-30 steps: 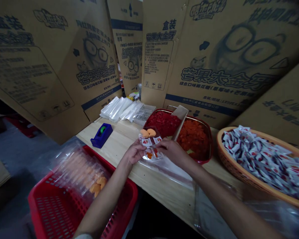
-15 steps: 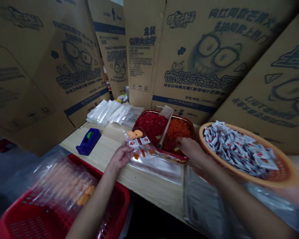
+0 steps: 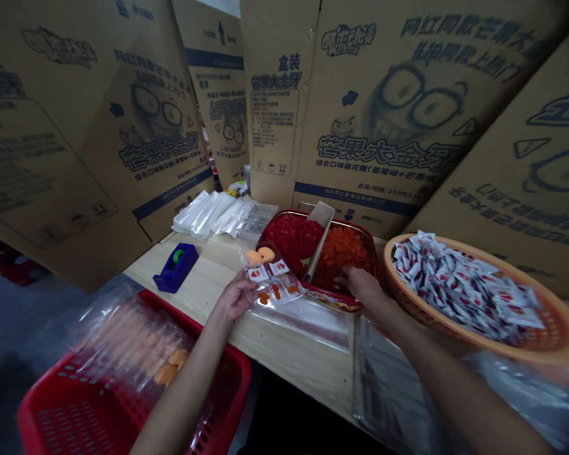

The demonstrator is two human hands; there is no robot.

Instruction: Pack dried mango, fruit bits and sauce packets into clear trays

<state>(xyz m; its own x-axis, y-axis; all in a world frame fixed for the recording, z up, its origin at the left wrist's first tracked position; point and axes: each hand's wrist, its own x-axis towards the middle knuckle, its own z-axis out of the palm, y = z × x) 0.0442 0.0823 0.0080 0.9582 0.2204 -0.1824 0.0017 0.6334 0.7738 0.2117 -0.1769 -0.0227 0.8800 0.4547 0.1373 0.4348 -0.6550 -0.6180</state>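
Between its fingers and thumb, my left hand [image 3: 239, 296] holds the edge of a clear plastic tray [image 3: 271, 278] with orange rounds, two small white-and-red packets and small red and orange pieces in its compartments. My right hand [image 3: 360, 283] reaches into the orange pieces [image 3: 342, 253] on the right side of a red divided box [image 3: 372, 248]; its fingers are bent together, and what they hold, if anything, is hidden. Dark red pieces [image 3: 291, 235] fill the box's left side, beyond a pale divider [image 3: 319, 240].
A blue tape dispenser [image 3: 176, 268] and clear plastic bags [image 3: 203, 213] are at the left of the wooden table [image 3: 208, 278]. An orange basket [image 3: 495, 262] of packets stands right. Below left, a red basket [image 3: 38, 395] holds filled bags. Cardboard boxes [image 3: 370, 114] wall the back.
The whole view has shifted slightly, moving the scene a little to the right. My left hand keeps its hold on the tray, and my right hand stays in the orange pieces.
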